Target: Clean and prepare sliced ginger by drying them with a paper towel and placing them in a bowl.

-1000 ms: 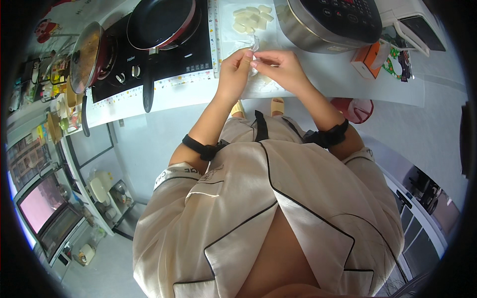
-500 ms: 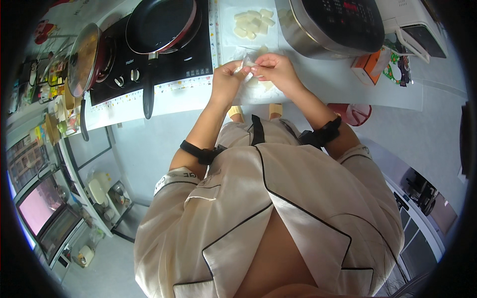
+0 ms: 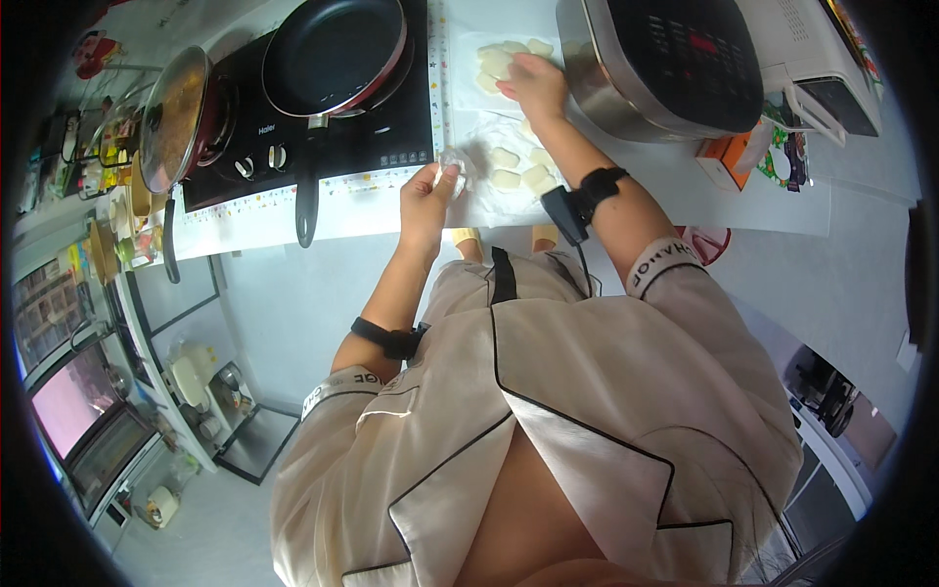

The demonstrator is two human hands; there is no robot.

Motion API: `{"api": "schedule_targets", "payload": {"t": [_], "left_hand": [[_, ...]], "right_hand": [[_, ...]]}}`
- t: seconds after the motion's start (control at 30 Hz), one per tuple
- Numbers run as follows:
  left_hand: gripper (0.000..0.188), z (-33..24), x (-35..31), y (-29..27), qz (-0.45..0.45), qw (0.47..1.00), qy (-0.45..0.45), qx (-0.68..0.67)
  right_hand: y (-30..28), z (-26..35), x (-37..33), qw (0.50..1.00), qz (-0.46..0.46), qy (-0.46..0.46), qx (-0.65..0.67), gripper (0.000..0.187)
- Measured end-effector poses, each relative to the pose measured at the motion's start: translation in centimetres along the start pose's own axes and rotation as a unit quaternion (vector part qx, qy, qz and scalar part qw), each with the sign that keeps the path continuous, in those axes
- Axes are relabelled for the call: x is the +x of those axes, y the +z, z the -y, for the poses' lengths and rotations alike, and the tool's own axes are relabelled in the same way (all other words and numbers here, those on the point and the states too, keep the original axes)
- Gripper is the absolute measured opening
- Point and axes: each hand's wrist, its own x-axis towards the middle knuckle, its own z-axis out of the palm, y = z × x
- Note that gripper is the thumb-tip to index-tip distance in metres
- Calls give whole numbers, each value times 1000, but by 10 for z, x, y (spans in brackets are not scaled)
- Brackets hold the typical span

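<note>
My left hand point(image 3: 424, 207) pinches a crumpled white paper towel point(image 3: 452, 172) beside the cooktop's near right corner. Over the far white sheet point(image 3: 471, 90), my right hand point(image 3: 538, 88) reaches into a group of pale oblong pieces point(image 3: 494, 65). Its thumb and fingers are apart around the pieces at the group's edge; the palm and fingers hide some of them. Between my hands lies a nearer crumpled white paper sheet point(image 3: 483, 210) with several similar pale pieces point(image 3: 506, 179) spread out on it. My right forearm hides part of this sheet.
A rice cooker point(image 3: 626, 83) stands close to my right hand. Left of the sheets is a black cooktop point(image 3: 362, 149) with a frying pan point(image 3: 337, 59), its handle point(image 3: 306, 210) over the counter edge, and a lidded pan point(image 3: 176, 119). An orange box point(image 3: 726, 161) stands right.
My hands have come apart. The left moved slightly left and nearer with the paper towel; the right went away from me to the far pieces, uncovering the pieces on the nearer sheet.
</note>
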Motion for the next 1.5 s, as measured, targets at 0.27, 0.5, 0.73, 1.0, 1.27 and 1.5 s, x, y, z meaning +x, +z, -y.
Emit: {"api": "schedule_targets", "payload": {"t": [0.27,0.5,0.73,1.0,1.27,1.5], "left_hand": [[22,1,0,-15,4,1000,14,16],[19,5,3,-5,17,999,39,12],[19,-1,12,6,33,998,51,19],[43,3,37,43,87,993,80,-21],[22,-4,36,39,140,963,164,165],[19,10,39,33,38,995,13,-86]], "right_hand": [[-72,-8,-56,829,168,-226,-483,36],[-70,-12,-50,799,112,-296,-511,33],[-69,1,-47,801,70,-298,-515,23],[-48,9,-85,977,195,-11,-79,27],[-51,7,-91,967,226,13,-116,20],[-37,-1,-95,973,224,30,-45,18]]}}
